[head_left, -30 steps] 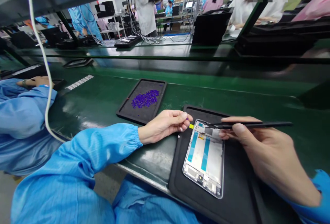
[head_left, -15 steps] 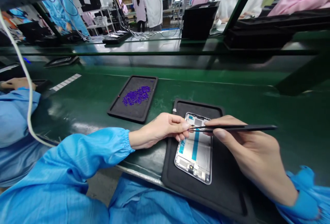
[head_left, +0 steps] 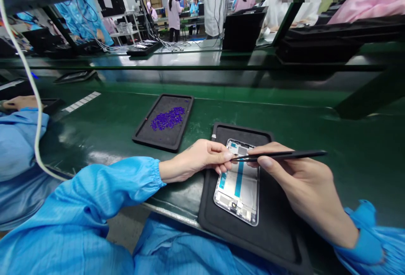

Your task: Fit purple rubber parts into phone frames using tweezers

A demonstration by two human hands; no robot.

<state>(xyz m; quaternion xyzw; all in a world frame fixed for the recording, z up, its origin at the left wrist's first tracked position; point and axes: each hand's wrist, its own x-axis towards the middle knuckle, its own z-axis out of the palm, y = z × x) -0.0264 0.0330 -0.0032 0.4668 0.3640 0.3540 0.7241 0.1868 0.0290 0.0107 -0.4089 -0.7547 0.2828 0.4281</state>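
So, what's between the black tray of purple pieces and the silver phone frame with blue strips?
In the head view, the person's left hand and a black mat's edge.

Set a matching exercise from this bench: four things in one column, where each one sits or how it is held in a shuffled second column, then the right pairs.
Things:
1. Black tweezers
2. Phone frame
3. Small purple pieces
4. White cable

Places:
A. Heaped in a smaller black tray
B. Running past a blue sleeve at far left
C. Held in the right hand
D. Lying on a larger black tray

Pairs: 1-C, 2-D, 3-A, 4-B
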